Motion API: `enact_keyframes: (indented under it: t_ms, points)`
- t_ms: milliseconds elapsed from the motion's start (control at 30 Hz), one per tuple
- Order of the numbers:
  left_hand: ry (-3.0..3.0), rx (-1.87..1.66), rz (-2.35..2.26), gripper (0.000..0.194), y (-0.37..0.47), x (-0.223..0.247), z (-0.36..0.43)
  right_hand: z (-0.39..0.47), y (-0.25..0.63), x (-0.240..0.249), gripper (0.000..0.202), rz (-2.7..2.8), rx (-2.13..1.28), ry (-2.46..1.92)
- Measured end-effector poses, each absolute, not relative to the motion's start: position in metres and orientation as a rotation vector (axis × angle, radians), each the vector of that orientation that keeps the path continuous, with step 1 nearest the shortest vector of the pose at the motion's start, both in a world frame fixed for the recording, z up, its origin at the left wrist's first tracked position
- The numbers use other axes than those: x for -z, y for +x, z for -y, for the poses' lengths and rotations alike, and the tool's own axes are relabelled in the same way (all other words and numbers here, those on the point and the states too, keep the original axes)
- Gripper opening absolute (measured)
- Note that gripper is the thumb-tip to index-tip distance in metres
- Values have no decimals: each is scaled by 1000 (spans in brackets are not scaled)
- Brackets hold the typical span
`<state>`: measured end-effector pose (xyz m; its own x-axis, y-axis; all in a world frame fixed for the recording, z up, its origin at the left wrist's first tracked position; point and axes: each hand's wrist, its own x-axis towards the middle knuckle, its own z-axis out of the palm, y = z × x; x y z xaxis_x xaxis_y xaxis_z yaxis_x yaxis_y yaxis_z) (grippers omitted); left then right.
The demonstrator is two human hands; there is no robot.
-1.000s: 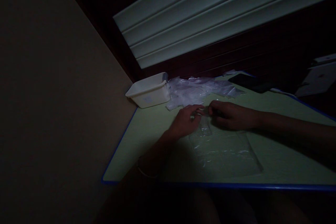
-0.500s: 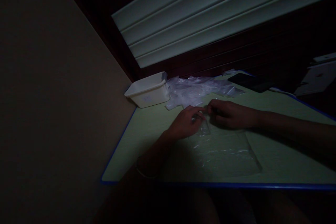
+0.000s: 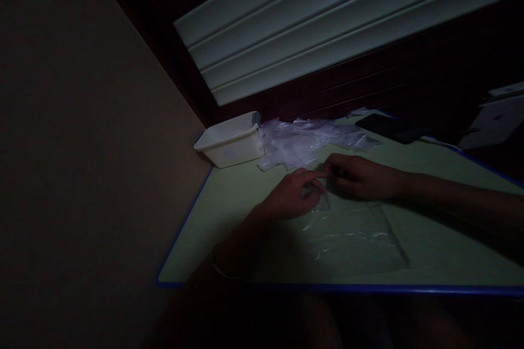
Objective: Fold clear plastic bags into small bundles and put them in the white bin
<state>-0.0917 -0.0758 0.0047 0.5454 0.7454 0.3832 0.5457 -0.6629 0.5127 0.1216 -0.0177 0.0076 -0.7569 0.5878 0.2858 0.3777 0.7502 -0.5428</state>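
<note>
The light is dim. My left hand (image 3: 292, 194) is closed at a small clear plastic bag (image 3: 325, 203), its thumb and fingers bent around the bag's upper part. My right hand (image 3: 355, 176) meets its fingertips at that end, fingers curled in a pinch. What lies between the right fingertips is too dark and small to make out. Below both hands, a larger clear plastic bag (image 3: 354, 242) lies flat on the table, with shiny creases across it. The right wrist passes just above its far edge.
Behind my hands, a pile of clear plastic bags (image 3: 301, 139) spreads over the pale green table (image 3: 196, 251). A white plastic bin (image 3: 235, 148) stands left of the pile, close to the wall. A dark flat object (image 3: 391, 128) rests at the back right. Blue trim edges the table.
My left hand has shifted slightly right and towards me, its fingertips now lower beside the right ones. The small bag has moved a little right with it. My right hand is nearly still.
</note>
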Motion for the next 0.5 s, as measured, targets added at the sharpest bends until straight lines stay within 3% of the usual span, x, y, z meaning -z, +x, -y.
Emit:
enact_keyframes:
  t_ms: [500]
  points:
    - [2455, -840, -1120, 36, -96, 2, 73, -6, 131, -8, 19, 2182, -358, -1145]
